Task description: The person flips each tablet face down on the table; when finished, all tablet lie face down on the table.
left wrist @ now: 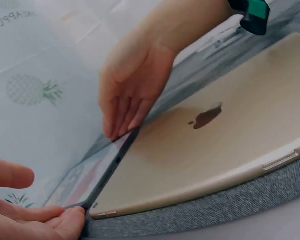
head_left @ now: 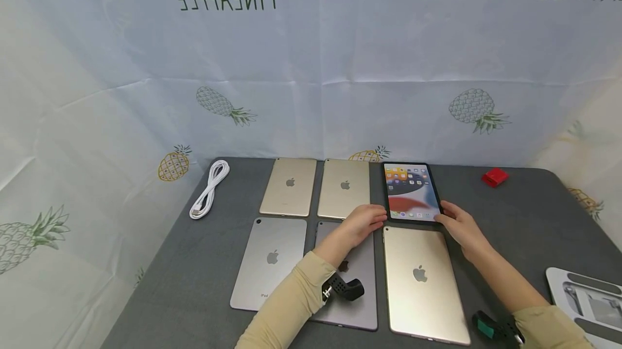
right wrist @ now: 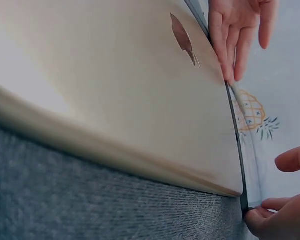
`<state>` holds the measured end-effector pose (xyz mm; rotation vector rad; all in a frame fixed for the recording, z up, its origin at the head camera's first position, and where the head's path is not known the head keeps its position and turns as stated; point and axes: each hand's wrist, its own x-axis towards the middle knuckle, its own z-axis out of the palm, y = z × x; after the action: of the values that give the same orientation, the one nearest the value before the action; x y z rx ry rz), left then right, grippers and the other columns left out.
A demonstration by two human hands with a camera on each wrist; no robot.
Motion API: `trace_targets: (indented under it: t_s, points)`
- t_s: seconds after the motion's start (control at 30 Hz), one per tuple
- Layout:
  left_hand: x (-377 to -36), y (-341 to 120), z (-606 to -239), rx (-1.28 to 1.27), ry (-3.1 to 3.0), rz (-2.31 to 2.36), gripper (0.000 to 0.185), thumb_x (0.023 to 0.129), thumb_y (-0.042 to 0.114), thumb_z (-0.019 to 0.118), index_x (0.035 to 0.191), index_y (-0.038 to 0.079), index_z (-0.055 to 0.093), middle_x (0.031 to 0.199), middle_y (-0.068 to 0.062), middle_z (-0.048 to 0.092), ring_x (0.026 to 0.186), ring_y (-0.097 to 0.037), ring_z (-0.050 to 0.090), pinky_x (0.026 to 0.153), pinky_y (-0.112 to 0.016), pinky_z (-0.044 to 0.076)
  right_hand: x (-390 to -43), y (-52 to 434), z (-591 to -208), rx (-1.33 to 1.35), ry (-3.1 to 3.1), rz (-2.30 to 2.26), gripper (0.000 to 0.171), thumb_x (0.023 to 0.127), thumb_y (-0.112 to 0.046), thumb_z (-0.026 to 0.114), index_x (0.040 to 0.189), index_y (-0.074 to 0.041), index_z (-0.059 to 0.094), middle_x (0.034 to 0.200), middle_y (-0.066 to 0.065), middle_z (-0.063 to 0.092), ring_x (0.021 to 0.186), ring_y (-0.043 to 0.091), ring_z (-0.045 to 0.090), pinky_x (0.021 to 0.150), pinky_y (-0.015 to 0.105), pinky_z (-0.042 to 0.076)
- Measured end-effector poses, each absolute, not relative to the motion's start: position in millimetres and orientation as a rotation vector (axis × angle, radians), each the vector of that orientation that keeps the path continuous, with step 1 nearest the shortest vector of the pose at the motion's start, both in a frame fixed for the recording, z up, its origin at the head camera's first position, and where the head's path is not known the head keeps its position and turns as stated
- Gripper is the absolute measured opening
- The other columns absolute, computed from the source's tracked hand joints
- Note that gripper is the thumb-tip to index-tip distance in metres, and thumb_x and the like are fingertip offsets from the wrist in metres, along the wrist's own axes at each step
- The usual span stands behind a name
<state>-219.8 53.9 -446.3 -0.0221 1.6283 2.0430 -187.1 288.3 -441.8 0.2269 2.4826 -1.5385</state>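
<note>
Both hands, left hand point(head_left: 362, 221) and right hand point(head_left: 459, 223), apparently touch the lit tablet's point(head_left: 410, 189) near corners with relaxed fingers point(left wrist: 121, 120) on the table point(head_left: 525, 219).

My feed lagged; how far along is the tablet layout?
Five tablets lie face down in the grid on the grey table, including the gold tablet nearest the hands. In hand: the lit tablet, face up at back right, with the left hand and right hand touching its near corners. Left: squaring it up, perhaps turning it over.
</note>
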Motion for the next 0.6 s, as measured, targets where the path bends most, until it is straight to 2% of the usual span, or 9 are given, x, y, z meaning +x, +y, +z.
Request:
trace_targets:
  t_s: [0.4, 0.6]
  points:
    - [-221.4, 57.9, -442.3, -0.061, 1.609, 2.044, 0.041, 0.097, -0.002, 0.045, 0.135, -0.020, 0.040, 0.137, -0.029, 0.047, 0.130, -0.035, 0.045, 0.109, -0.039, 0.037, -186.6, 292.7, -441.7, 0.221, 2.463, -1.560, 0.066, 0.104, -0.022, 0.041, 0.151, 0.009, 0.007, 0.152, 0.037, 0.011, 0.139, 0.050, 0.015, 0.111, 0.066, 0.014]
    - [-219.6, 61.2, -442.7, -0.046, 1.683, 2.019, 0.046, 0.097, 0.001, 0.050, 0.136, -0.020, 0.038, 0.137, -0.028, 0.047, 0.128, -0.035, 0.046, 0.107, -0.038, 0.039, -186.1, 292.5, -441.4, 0.212, 2.458, -1.564, 0.065, 0.104, -0.022, 0.042, 0.151, 0.008, 0.009, 0.152, 0.037, 0.013, 0.138, 0.049, 0.016, 0.110, 0.067, 0.014]
